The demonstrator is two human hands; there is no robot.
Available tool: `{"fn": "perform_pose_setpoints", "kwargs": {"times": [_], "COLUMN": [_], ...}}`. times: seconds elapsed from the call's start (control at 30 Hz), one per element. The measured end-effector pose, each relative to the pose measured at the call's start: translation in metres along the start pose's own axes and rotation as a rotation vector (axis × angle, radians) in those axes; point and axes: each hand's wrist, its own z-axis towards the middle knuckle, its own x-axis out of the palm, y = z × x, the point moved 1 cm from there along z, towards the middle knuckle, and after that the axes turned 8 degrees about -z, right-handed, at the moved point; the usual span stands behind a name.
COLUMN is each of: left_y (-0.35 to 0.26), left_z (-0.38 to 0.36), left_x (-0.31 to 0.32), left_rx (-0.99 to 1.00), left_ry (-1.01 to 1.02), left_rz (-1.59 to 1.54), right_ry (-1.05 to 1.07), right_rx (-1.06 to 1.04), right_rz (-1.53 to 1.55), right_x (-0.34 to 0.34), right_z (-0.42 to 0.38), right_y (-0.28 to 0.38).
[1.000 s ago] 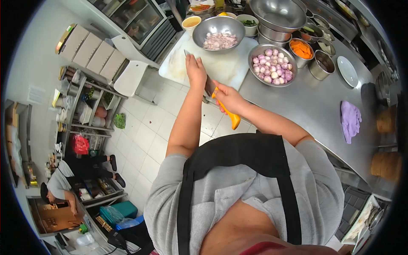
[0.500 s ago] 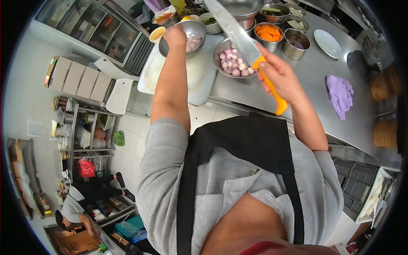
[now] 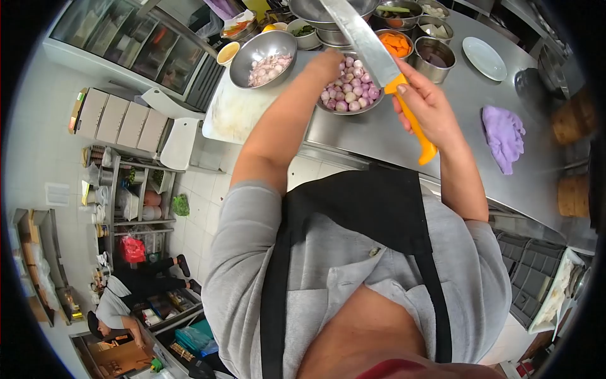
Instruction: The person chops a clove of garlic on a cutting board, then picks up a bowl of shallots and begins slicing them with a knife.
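Note:
My right hand (image 3: 429, 104) is closed around the orange handle of a large kitchen knife (image 3: 366, 44). The broad blade points up and away, held above the steel counter. My left hand (image 3: 325, 66) is at the left rim of a metal bowl (image 3: 349, 112) full of peeled purple shallots (image 3: 353, 88). Its fingers look curled over that rim, though they are partly hidden. To its left, a second metal bowl (image 3: 243, 50) holds cut pale pink pieces (image 3: 268, 69). That bowl rests at the far end of a white cutting board (image 3: 230, 114).
Sliced carrots (image 3: 394, 44) fill a bowl behind the knife, beside a pot of dark liquid (image 3: 435, 60). A white oval plate (image 3: 484, 58) and a purple cloth (image 3: 503, 139) lie on the right. Another person (image 3: 117, 303) works at the lower left.
My left hand has moved right, from the bowl of cut pieces to the shallot bowl. The bowl of cut pieces has shifted slightly left. The knife stays in my right hand.

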Motion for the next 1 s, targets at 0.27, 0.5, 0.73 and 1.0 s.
{"fn": "perform_pose_setpoints", "kwargs": {"times": [0.27,0.5,0.73,1.0], "left_y": [-0.009,0.041,0.093,0.141], "left_z": [-0.007,-0.082,-0.204,-0.221], "left_x": [0.012,0.007,0.03,0.08], "left_rx": [-0.085,-0.001,-0.16,-0.626], "left_ry": [-0.327,-0.455,-0.576,-0.721], "left_rz": [-0.048,-1.442,-1.88,-1.062], "right_ry": [0.032,0.14,0.339,0.48], "right_rx": [0.003,0.057,0.148,-0.183], "right_rz": [0.009,0.066,-0.251,-0.861], "right_x": [-0.008,0.013,0.086,0.137], "right_z": [-0.007,-0.002,0.015,0.029], "right_y": [-0.005,-0.018,-0.066,-0.109]}}
